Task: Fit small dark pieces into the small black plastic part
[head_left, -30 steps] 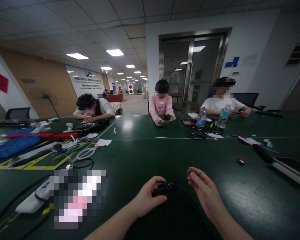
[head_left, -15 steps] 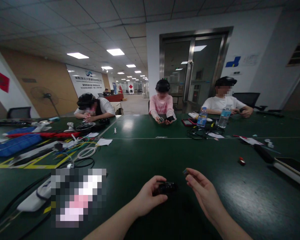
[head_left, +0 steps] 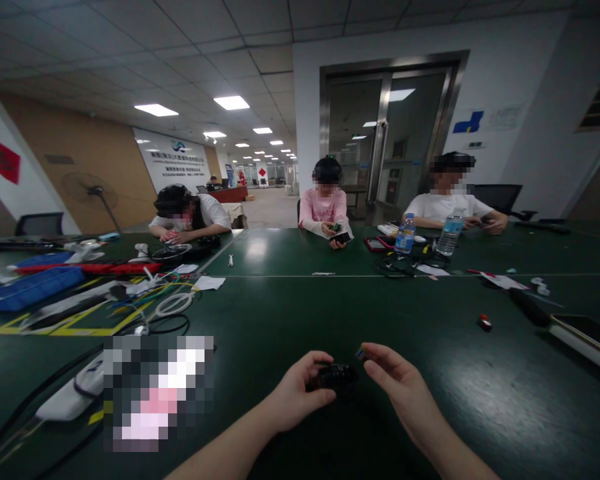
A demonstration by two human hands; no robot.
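In the head view, my left hand [head_left: 303,390] is closed round a small black device [head_left: 336,376], its thumb below and fingers above. The device is dark, and its exact kind does not show. To its right, my right hand [head_left: 397,380] pinches a tiny dark piece with a coloured edge [head_left: 361,353] between thumb and fingertips. That piece is just off the right end of the black device, with a small gap between them. Both hands are low over the front of the dark green table [head_left: 275,307].
A white power strip [head_left: 73,393] and cables lie at left, near blue trays [head_left: 35,290]. A small red item [head_left: 485,323] and a white-edged device [head_left: 587,343] are at right. Water bottles [head_left: 449,233] stand farther back, and three people sit across the table.
My right hand has moved left with the tiny piece, closer to the black device. My left hand stays in place. Across the table, the middle person's hands have shifted.
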